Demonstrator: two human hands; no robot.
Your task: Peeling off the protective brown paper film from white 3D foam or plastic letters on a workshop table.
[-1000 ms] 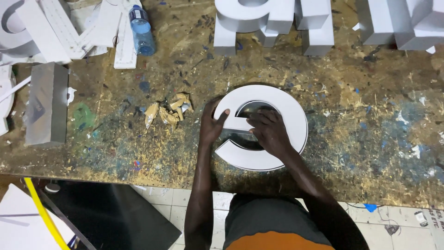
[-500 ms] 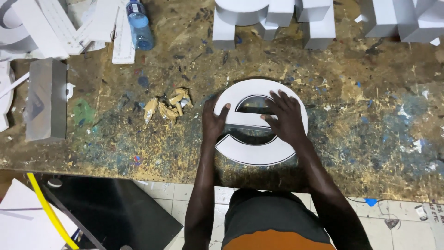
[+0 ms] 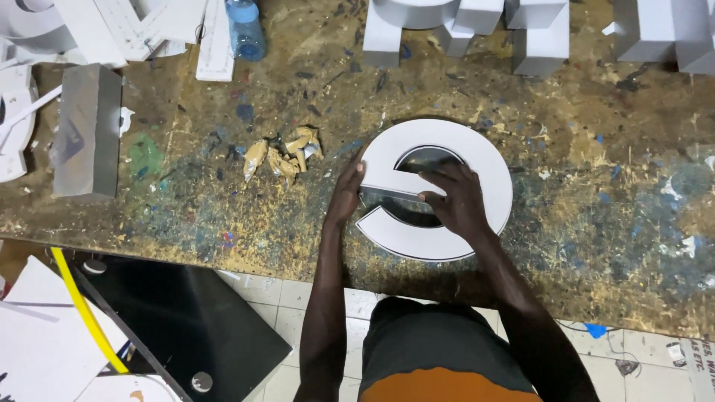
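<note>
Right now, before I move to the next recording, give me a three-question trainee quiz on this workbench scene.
1. True or false: both hands touch the round white foam letter piece.
2. Which hand rests across the piece's dark inner cut-out? A) left hand B) right hand
3. What lies left of the piece on the paint-stained wooden bench?

Key: 1 true. 2 B. 3 crumpled tan paper scraps.

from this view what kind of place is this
Probably a sign-making workshop: a paint-stained bench, big white block letters along its back edge, and both hands on a round white letter lying flat.
</note>
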